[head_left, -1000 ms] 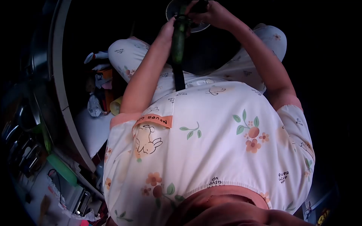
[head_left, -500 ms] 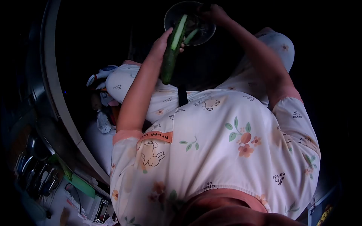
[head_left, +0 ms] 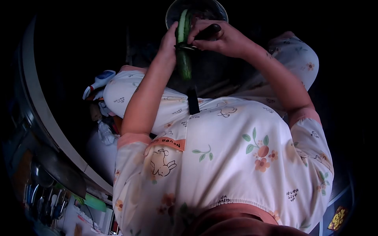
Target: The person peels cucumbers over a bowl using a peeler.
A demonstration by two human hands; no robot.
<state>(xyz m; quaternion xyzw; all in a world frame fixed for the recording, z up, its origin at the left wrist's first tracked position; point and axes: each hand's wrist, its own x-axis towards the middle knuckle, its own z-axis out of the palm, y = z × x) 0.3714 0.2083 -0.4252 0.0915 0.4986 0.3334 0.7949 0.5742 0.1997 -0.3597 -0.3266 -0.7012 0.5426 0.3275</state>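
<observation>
Head cam, only view; I'm reading it remotely. Dim light.

Bowl [head_left: 171, 15]: round, pale rim, dark inside, top of view, cut off by the edge. Some contents on its R side, too dark for me to ID.

Cuke [head_left: 184, 67]: long, cylindrical, held lengthwise, upper pt over the bowl, lower end out past the near rim, above the lap. Skin dk green, glossy; pale flat strip bared along upper pt.

L hand [head_left: 168, 43]: fingers wrapped round cuke from its L side, thumb along it. R hand [head_left: 220, 37]: fingers closed on peeler [head_left: 214, 28], blk smooth handle, head lying crosswise on cuke approx. mid-length.

Shirt [head_left: 220, 165]: wht cloth, floral/rabbit print, coral trim; blk strap [head_left: 193, 102] below cuke.

Far L: wht/blue bottle [head_left: 101, 80] by the knee, crinkly clear plastic [head_left: 105, 133] nearby. Lower L: dk mesh-textured pan-like item [head_left: 63, 173], shiny metal utensils [head_left: 43, 200] bunched; their holder unclear to me.
</observation>
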